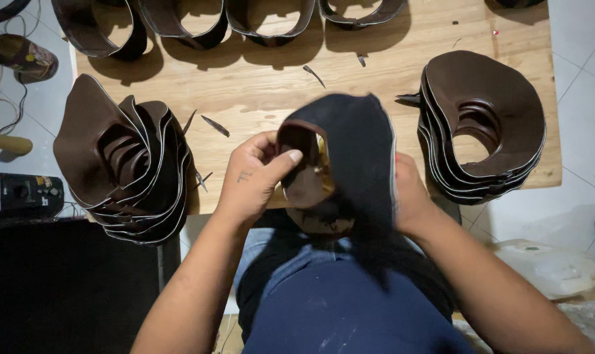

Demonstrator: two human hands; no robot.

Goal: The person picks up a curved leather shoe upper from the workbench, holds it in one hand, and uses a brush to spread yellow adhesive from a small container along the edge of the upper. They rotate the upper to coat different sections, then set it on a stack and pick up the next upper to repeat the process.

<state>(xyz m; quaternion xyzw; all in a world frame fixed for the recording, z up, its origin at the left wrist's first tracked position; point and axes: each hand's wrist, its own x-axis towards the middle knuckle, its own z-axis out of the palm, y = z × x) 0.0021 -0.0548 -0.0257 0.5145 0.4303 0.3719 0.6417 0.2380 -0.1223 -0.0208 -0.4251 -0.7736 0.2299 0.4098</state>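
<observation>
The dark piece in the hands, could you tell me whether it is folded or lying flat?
Folded: the dark piece curls over itself, gripped by the left hand and right hand above the table.

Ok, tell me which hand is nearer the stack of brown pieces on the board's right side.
Right. The right hand sits just beside that stack; the left hand is farther off, across the dark piece both hold.

Bright overhead light, hard shadows, slight blur

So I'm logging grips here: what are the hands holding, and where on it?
Both hold one dark brown leather piece. The left hand pinches the rim of its cut-out opening; the right hand supports the right edge, its grip mostly hidden.
</observation>
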